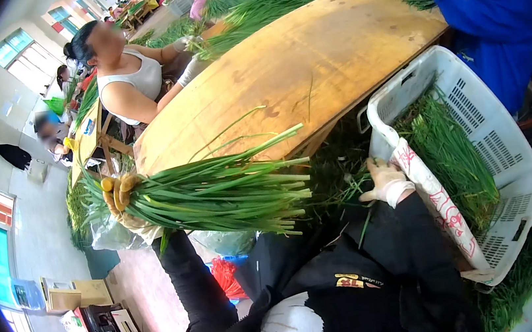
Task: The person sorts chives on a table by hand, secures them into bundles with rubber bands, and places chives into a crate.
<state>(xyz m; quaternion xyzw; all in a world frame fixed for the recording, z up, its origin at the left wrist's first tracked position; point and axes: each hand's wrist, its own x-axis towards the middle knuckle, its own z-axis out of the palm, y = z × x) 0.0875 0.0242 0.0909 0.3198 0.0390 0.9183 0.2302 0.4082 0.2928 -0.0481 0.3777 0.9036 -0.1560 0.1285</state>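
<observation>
L hand [121,200] fisted round chive bundle [216,195], R hand [384,181] spread on crate [510,156] rim; loose one-handed grip w/ stalks overhanging may let them slip to floor.

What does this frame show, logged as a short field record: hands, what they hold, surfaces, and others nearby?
left hand: left hand, gloved, gripping a bundle of green onions held out level
right hand: right hand, white glove, resting on the rim of the white plastic crate
crate contents: loose green onions
surface: wooden table, more green onion piles at its far edge
others: person in white top; person in blue sleeve, both across the table
</observation>
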